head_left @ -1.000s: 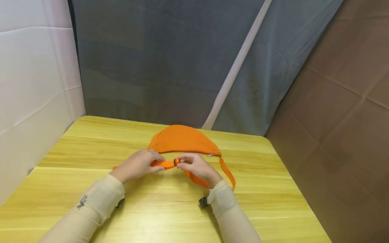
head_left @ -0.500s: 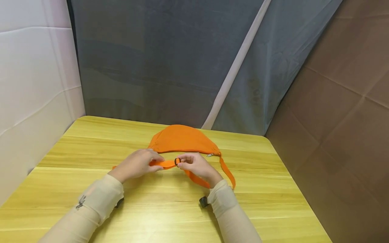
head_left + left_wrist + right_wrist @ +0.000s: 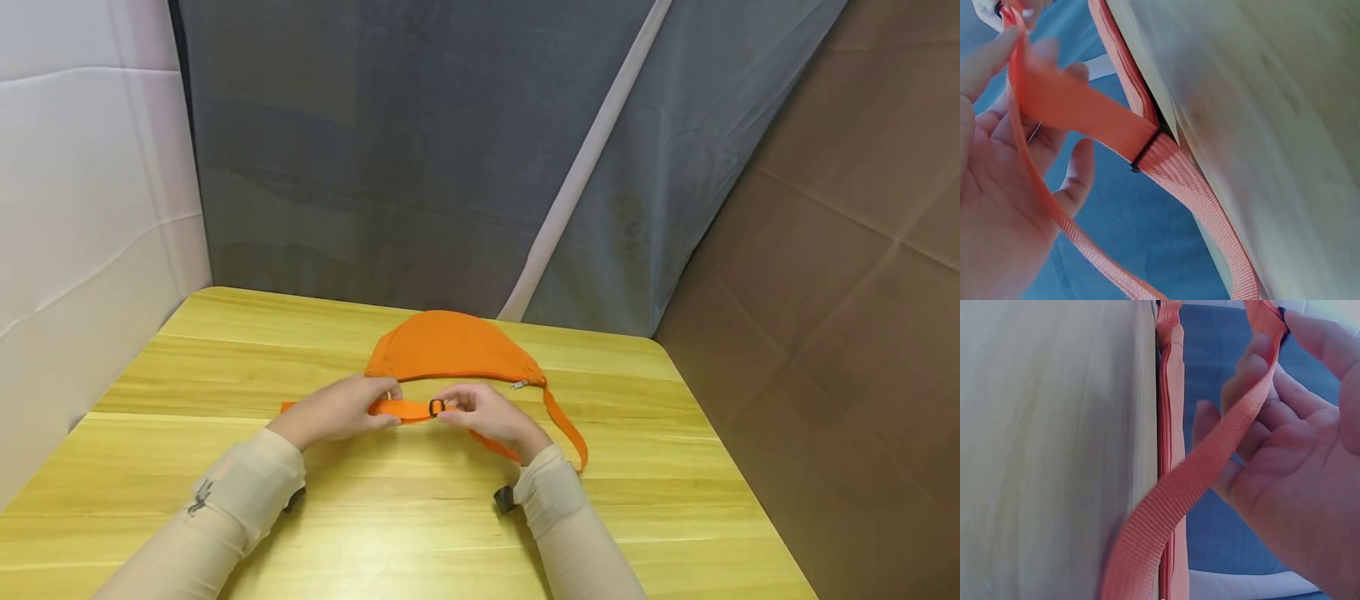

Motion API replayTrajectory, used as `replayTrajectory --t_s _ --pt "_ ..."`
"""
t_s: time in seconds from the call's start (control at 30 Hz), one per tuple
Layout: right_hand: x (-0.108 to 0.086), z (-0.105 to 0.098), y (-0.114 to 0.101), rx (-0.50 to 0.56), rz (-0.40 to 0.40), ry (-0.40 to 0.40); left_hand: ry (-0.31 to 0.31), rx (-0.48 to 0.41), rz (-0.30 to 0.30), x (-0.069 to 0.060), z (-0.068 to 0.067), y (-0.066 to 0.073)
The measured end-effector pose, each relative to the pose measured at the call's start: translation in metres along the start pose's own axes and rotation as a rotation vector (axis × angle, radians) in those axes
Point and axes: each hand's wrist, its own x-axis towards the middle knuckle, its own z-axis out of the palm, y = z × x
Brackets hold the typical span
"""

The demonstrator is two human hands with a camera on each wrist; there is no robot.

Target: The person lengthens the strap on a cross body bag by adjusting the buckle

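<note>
An orange waist bag (image 3: 453, 346) lies on the wooden table, its curved side toward the back. Its webbing strap (image 3: 408, 409) runs in front of it between both hands. My left hand (image 3: 341, 407) pinches the strap between thumb and fingers. At the strap's black slider buckle (image 3: 437, 407), my right hand (image 3: 491, 417) grips with thumb and fingertips. The left wrist view has a black ring (image 3: 1147, 148) around the doubled webbing. In the right wrist view, a length of strap (image 3: 1204, 462) hangs down across the right palm.
A metal zipper pull (image 3: 519, 384) sits at the bag's right end, where a strap loop (image 3: 566, 429) curves forward onto the table (image 3: 405, 533). Behind stands a grey cloth wall (image 3: 420, 167). A brown cloth wall (image 3: 847, 333) closes the right side, a white one (image 3: 90, 208) the left.
The slider buckle and the strap between my hands have dropped slightly. The strap loop on the right has shifted a little outward. My hands stay nearly in place.
</note>
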Motion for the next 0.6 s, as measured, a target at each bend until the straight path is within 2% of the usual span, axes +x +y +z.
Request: replayTrajectory --t_s 0.1,0.33,0.43,0.6 --pt "0.002 0.003 0.002 -0.062 0.019 -0.020 -0.018 -0.013 0.010 -0.002 0.002 -0.009" --pt "-0.009 -0.005 0.013 -0.157 0.056 -0.072 -0.088 -0.012 0.056 -0.002 0.004 -0.019" --pt "-0.017 -0.010 0.020 -0.192 0.081 -0.085 -0.110 -0.007 0.034 -0.005 0.002 -0.025" --pt "-0.030 -0.023 0.031 -0.165 0.134 -0.079 -0.124 0.023 -0.002 -0.009 -0.002 -0.033"
